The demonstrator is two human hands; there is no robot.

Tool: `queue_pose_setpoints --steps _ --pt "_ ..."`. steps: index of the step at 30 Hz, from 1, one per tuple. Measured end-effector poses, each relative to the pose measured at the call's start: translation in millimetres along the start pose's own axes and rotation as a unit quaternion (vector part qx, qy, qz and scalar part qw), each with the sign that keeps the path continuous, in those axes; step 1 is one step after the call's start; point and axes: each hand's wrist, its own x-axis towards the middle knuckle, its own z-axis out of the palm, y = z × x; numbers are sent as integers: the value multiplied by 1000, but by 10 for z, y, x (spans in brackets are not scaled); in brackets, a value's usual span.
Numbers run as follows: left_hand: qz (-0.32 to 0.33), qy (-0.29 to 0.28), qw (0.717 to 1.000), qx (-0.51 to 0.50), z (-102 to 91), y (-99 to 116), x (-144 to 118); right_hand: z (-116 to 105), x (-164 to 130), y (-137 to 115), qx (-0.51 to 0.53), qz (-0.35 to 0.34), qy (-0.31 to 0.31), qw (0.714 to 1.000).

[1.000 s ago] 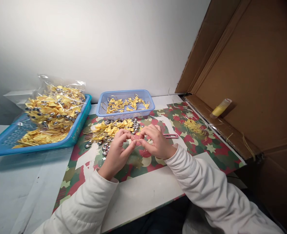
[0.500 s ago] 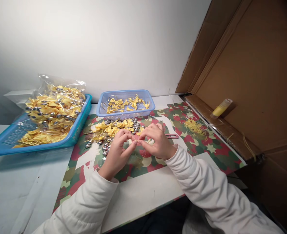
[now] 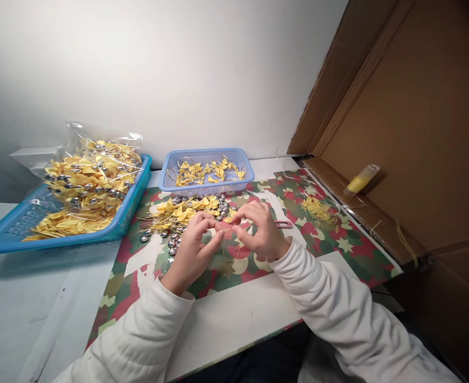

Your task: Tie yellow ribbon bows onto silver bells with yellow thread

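Note:
My left hand (image 3: 194,250) and my right hand (image 3: 260,234) are raised over the patterned mat, each with thumb and forefinger pinched. A short gap lies between their fingertips. Both seem to grip a thin yellowish cord (image 3: 230,259), which hangs below the fingers in a loose curve; its ends are hidden. Just beyond the hands lies a pile of yellow ribbon bows (image 3: 184,209) with long cord tails. Silver jingle bells (image 3: 173,246) are scattered around that pile. A pink tool (image 3: 284,224) pokes out from behind my right hand, its kind unclear.
A small blue basket (image 3: 206,189) with yellow bows stands at the back. On the left, a larger blue basket (image 3: 133,205) holds a clear bag (image 3: 94,175) of bows and bells. Loose yellow cords (image 3: 318,208) and a yellow spool (image 3: 361,181) are by the cardboard wall (image 3: 418,133).
My fingertips have drawn slightly apart, the right hand shifting a little to the right. The hanging cord has moved slightly with them.

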Motion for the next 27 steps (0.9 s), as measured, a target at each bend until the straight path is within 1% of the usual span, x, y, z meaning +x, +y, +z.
queue_pose_setpoints --steps 4,8,11,13,16,18,20,21,23,25,27 --pt "10 -4 1000 -3 2 3 1 39 -19 14 -7 -23 -24 999" --pt "5 -7 1000 -7 5 -2 -1 53 -24 11 3 -17 -16 1000" --pt "-9 -12 999 -47 15 -3 -5 45 -18 5 30 -11 -15 999" --pt "-42 -34 992 -110 22 0 -10 39 -12 6 49 -1 -17 999" --pt "-96 -95 973 -187 31 1 -20 35 3 21 79 11 -6 997" --pt "-103 -136 966 -195 38 -4 -28 34 14 39 101 12 -3 995" --pt "-101 -152 963 -196 47 -9 -35 33 23 58 122 21 -10 992" --pt "-103 -149 963 -201 50 -10 -36 35 25 68 134 34 -18 990" --pt "-109 -126 964 -206 52 -5 -35 44 23 85 176 84 -42 980" --pt "-106 -104 969 -199 48 11 -30 67 12 95 238 142 -72 958" --pt "-101 -91 972 -190 40 31 -24 104 -2 94 290 178 -90 936"
